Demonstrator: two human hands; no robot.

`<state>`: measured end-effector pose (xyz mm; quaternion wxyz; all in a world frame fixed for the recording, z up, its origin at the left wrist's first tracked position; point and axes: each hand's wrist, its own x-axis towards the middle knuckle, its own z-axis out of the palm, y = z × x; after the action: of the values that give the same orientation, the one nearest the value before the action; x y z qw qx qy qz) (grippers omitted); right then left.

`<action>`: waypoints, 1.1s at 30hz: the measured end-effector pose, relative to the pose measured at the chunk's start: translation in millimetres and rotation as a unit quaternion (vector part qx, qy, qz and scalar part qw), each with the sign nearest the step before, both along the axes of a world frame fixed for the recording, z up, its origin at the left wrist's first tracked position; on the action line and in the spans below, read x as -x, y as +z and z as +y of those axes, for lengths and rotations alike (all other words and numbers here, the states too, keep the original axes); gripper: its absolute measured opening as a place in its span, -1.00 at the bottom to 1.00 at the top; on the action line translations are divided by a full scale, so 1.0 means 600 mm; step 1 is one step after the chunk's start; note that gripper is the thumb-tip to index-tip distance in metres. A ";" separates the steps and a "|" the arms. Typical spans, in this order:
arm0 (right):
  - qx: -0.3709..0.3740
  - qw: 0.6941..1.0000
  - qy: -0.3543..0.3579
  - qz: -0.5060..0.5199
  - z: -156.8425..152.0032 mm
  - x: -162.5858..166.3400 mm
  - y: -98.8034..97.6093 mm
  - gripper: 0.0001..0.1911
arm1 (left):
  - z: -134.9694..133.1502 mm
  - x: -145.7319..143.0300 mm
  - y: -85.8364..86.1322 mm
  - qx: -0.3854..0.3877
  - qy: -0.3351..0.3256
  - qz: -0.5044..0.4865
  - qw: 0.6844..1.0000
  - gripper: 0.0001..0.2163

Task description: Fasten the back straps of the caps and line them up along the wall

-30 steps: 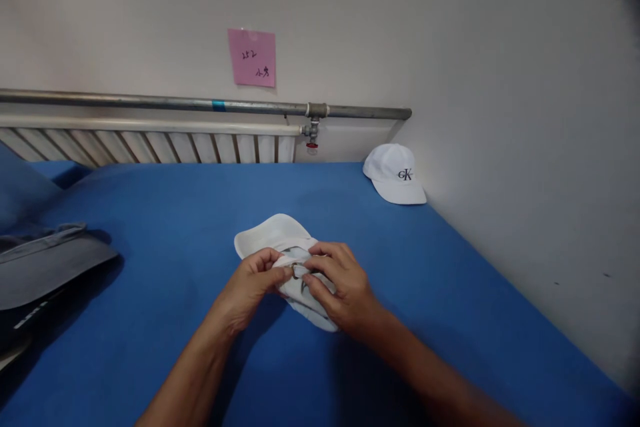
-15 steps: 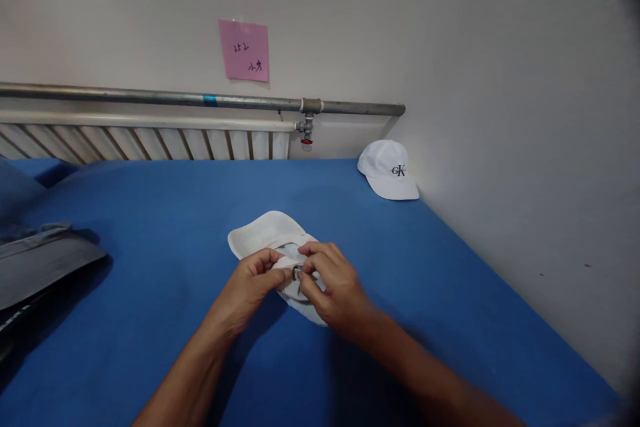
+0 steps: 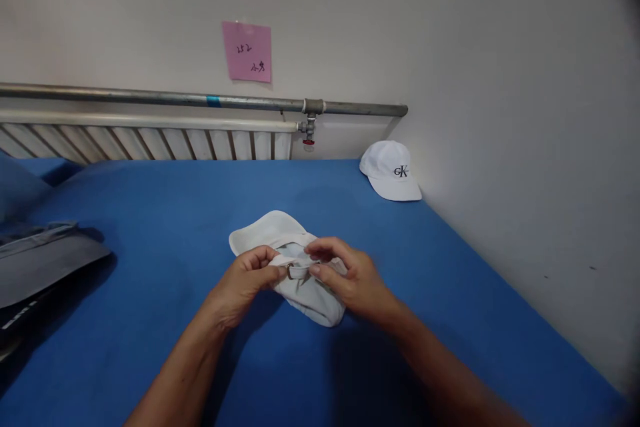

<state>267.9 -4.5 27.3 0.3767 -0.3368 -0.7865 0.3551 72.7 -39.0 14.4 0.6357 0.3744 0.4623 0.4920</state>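
Observation:
A white baseball cap lies on the blue surface with its inside showing and its brim pointing to the far left. Across its back opening runs the adjusting strap, threaded at a small metal buckle. My left hand pinches the strap beside the buckle between thumb and forefinger. On the other side, my right hand grips the strap's right part with thumb and fingertips. Part of the cap's right side is hidden behind my right hand.
A second white cap with dark letters sits at the back right against the wall. Grey and dark items lie at the left on the blue surface. A radiator, a metal pipe and a pink note are at the back.
My right hand has moved right, away from the buckle, and now holds the strap farther along. More of the strap and the cap's crown shows. My left hand stays by the buckle.

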 end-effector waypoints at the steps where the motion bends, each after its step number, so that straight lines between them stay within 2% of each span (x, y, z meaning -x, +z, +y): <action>1: 0.037 0.999 0.011 -0.004 0.003 -0.003 0.002 -0.78 | 0.000 0.001 0.000 0.000 -0.006 -0.002 1.000 -0.84; 4: 0.093 0.994 0.046 -0.018 0.008 -0.006 0.005 -0.75 | 0.001 0.001 -0.001 0.000 -0.013 -0.005 1.000 -0.85; 9: 0.111 0.987 0.105 -0.043 0.011 -0.003 0.003 -0.80 | -0.003 0.001 0.000 -0.002 -0.026 0.003 1.000 -0.85; 13: 0.126 0.985 0.104 -0.050 0.011 -0.001 0.001 -0.84 | -0.004 0.003 0.003 -0.008 -0.053 0.011 0.998 -0.87; 15: 0.110 0.988 0.092 -0.056 0.009 0.000 0.002 -0.87 | -0.005 0.004 0.005 -0.012 -0.065 0.016 0.998 -0.87; 19: 0.028 0.996 0.054 -0.070 0.001 0.000 0.008 -0.86 | -0.006 0.004 0.008 -0.037 -0.091 0.040 0.994 -0.87; 23: -0.045 0.996 0.022 -0.078 -0.002 -0.005 0.013 -0.82 | -0.008 0.003 0.011 -0.092 -0.051 0.067 0.992 -0.72; 25: -0.082 0.992 0.021 -0.089 -0.002 -0.009 0.015 -0.82 | -0.010 0.005 0.015 -0.119 -0.045 0.109 0.986 -0.76; 27: -0.112 0.988 0.028 -0.106 -0.001 -0.013 0.017 -0.82 | -0.012 0.010 0.020 -0.130 -0.066 0.160 0.976 -0.81; 30: -0.119 0.984 0.044 -0.124 -0.002 -0.016 0.019 -0.82 | -0.015 0.019 0.026 -0.122 -0.115 0.204 0.965 -0.79; 33: -0.080 0.986 0.064 -0.128 -0.005 -0.015 0.021 -0.81 | -0.017 0.029 0.028 -0.119 -0.148 0.217 0.957 -0.78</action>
<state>277.0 -7.6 39.8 0.2753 -0.2975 -0.8739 0.2683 55.6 -49.2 31.3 0.5365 0.6093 0.4671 0.3504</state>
